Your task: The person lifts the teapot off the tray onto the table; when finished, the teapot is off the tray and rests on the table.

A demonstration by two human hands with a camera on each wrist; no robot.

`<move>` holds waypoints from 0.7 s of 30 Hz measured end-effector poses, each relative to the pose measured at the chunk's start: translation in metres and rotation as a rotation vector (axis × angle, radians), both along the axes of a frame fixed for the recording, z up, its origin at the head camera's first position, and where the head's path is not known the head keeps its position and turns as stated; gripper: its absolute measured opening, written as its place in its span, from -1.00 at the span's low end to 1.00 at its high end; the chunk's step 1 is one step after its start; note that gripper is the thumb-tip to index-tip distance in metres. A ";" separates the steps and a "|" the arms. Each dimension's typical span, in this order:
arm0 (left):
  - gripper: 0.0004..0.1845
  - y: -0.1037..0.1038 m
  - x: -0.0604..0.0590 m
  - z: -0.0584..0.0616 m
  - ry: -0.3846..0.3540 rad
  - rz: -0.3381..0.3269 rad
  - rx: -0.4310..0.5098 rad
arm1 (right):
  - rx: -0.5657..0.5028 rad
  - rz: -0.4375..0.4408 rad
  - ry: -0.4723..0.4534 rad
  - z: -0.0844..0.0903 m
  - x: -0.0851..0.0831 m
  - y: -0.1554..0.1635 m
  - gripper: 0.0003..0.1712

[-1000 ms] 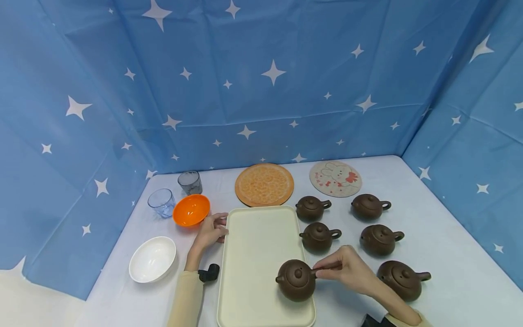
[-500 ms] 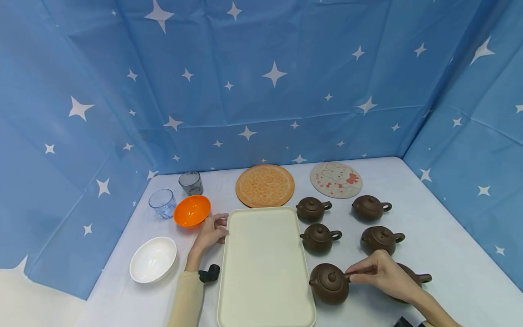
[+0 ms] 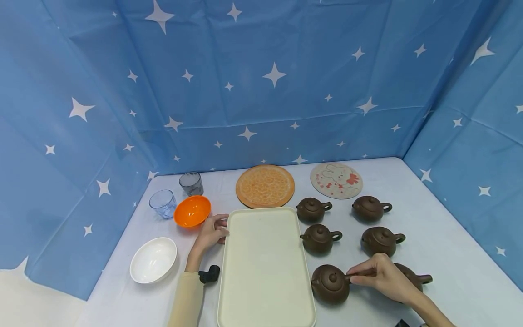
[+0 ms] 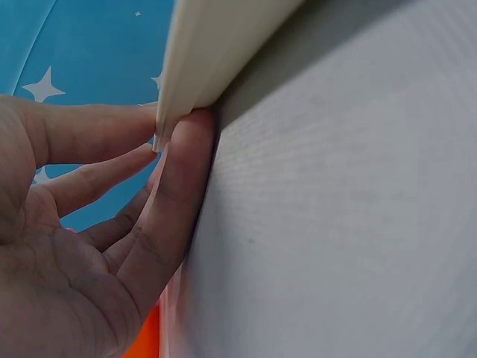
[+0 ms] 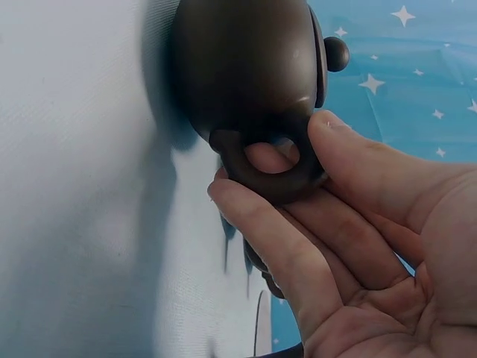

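My right hand [image 3: 382, 278] pinches the loop handle of a dark brown teapot [image 3: 330, 284], which sits upright just right of the cream tray's [image 3: 265, 268] lower right edge. Seen from the right wrist, thumb and fingers wrap the handle [image 5: 272, 179], while the teapot's body [image 5: 246, 60] stands close to the white cloth. My left hand [image 3: 210, 234] holds the tray's upper left side. In the left wrist view, the tray rim [image 4: 179, 112] lies between the fingers of this hand [image 4: 97, 216]. Nothing stands on the tray.
Several more brown teapots [image 3: 379, 240] stand right of the tray, one partly hidden behind my right hand. An orange bowl [image 3: 192, 211], a white bowl [image 3: 153, 260] and two glasses [image 3: 163, 204] are at left. Two round mats [image 3: 264, 186] lie at the back.
My right hand has moved the teapot rightward from over the tray to the cloth beside it, shifting only slightly in the last half second. My left hand has stayed at the tray's edge.
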State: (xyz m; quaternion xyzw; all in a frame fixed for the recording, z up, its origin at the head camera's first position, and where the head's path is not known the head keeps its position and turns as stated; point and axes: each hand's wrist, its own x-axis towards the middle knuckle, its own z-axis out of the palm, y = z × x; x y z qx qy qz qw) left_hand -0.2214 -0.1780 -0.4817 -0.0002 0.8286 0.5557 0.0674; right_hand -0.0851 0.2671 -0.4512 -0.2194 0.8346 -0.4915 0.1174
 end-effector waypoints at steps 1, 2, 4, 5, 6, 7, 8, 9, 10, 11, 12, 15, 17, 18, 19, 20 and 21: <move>-0.46 0.000 0.000 0.000 -0.001 0.002 0.001 | 0.001 0.002 0.000 0.000 0.000 0.000 -0.82; -0.46 0.000 0.000 0.001 -0.001 0.002 0.000 | 0.003 0.004 0.000 0.000 -0.001 -0.001 -0.82; -0.46 0.000 0.000 0.001 -0.002 0.003 0.001 | 0.007 0.009 -0.001 0.000 -0.001 -0.001 -0.80; -0.46 -0.001 0.000 0.001 -0.002 0.003 0.001 | 0.008 0.011 -0.001 0.000 -0.002 -0.002 -0.80; -0.46 -0.001 0.000 0.001 -0.001 0.004 0.002 | 0.010 0.013 -0.003 0.000 -0.002 -0.002 -0.80; -0.46 -0.001 0.001 0.000 0.001 0.004 0.002 | 0.015 0.015 -0.003 0.001 -0.003 -0.003 -0.80; -0.46 -0.001 0.001 0.000 0.002 0.004 0.005 | 0.019 0.016 -0.008 0.001 -0.003 -0.003 -0.81; -0.46 -0.001 0.001 0.000 0.002 0.005 0.009 | 0.023 0.018 -0.017 0.001 -0.003 -0.004 -0.81; -0.46 -0.001 0.001 0.000 0.002 0.005 0.012 | 0.028 0.020 -0.021 0.001 -0.004 -0.004 -0.81; -0.45 -0.001 0.001 -0.001 0.001 0.004 0.015 | 0.033 0.017 -0.032 0.001 -0.003 -0.004 -0.81; -0.45 -0.001 0.001 -0.001 0.000 0.003 0.019 | 0.035 0.016 -0.045 0.001 -0.003 -0.004 -0.81; -0.45 -0.001 0.000 -0.002 -0.003 0.003 0.022 | 0.049 0.012 -0.066 0.001 -0.003 -0.004 -0.81; -0.45 -0.001 0.000 -0.003 -0.003 0.004 0.017 | 0.060 0.009 -0.071 0.002 -0.003 -0.005 -0.82; -0.45 -0.001 0.000 -0.003 -0.003 0.005 0.016 | 0.068 0.007 -0.069 0.002 -0.003 -0.005 -0.83; -0.45 0.000 -0.001 -0.003 -0.002 0.004 0.011 | 0.076 0.007 -0.072 0.003 -0.004 -0.005 -0.84; -0.45 0.000 -0.001 -0.002 -0.002 0.000 0.006 | 0.087 0.005 -0.074 0.004 -0.004 -0.005 -0.84; -0.46 0.001 0.000 -0.001 -0.003 -0.005 -0.003 | 0.099 0.002 -0.076 0.006 -0.004 -0.005 -0.84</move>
